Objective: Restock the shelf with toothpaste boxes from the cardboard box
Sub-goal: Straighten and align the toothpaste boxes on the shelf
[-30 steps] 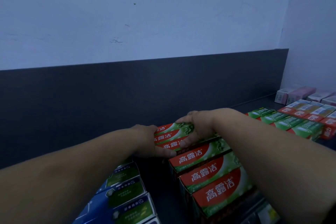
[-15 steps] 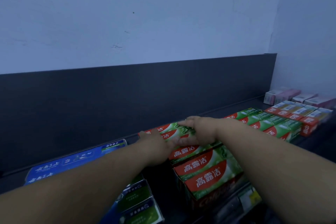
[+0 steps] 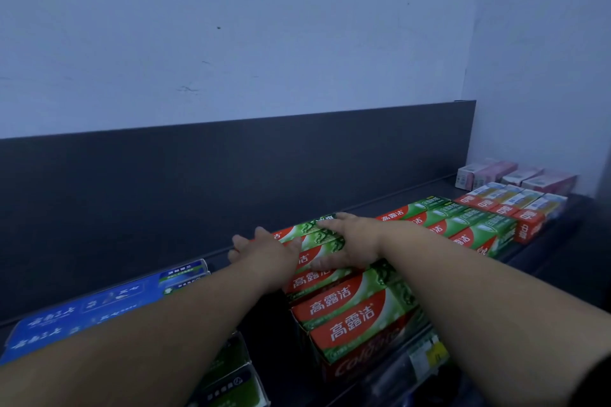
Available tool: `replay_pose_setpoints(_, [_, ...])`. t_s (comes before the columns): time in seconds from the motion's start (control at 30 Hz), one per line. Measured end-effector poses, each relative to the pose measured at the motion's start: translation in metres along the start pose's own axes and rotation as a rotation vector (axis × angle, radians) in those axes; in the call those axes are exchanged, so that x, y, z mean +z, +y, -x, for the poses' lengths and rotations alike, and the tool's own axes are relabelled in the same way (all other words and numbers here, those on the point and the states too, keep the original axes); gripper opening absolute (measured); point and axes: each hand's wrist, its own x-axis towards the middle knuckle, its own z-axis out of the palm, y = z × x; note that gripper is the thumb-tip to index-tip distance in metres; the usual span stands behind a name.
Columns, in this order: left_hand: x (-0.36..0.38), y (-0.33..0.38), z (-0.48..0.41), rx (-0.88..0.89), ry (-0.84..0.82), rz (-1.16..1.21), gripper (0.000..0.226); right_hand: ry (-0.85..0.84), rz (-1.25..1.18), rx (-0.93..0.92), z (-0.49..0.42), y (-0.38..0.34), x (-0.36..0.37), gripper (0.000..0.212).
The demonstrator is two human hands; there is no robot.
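**Red-and-green toothpaste boxes: both hands flat on the rear ones**

Rear toothpaste boxes lie on the dark shelf, close to its grey back panel, long side across the view. They are at the far end of one file of the same boxes. The front toothpaste boxes are stacked two high at the shelf edge.

Left hand: fingers straight and spread, set against the left end of the rear boxes, nothing clasped.
Right hand: palm down on top of the rear boxes, fingers extended toward the back panel, thumb splayed on the near side. Flat contact, not curled round anything.
The hands are apart, with a strip of box visible between them.

Around it:
- Blue boxes on the left, partly under the left forearm.
- Another block of red-and-green boxes on the right, near the right wrist.
- Red-and-white boxes further right, then pink boxes in the corner.
- Yellow price tag on the shelf's front rail, below the front stack; print unreadable.
- Pale wall above the back panel.
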Motion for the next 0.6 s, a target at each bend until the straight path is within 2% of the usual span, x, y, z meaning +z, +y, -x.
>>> replay_pose_setpoints(0.37, [-0.001,-0.004,-0.005,0.005,-0.041,0.060,0.068,0.018,-0.021,-0.022,-0.009,0.001,-0.001,0.112])
replay_pose_setpoints(0.47, [-0.004,-0.011,0.006,0.070,-0.041,0.084,0.064,0.052,-0.030,-0.052,-0.001,0.000,0.002,0.109])
replay_pose_setpoints(0.6, [-0.006,-0.013,0.036,0.194,-0.129,0.078,0.052,0.076,-0.005,-0.088,0.022,-0.007,0.005,0.101])
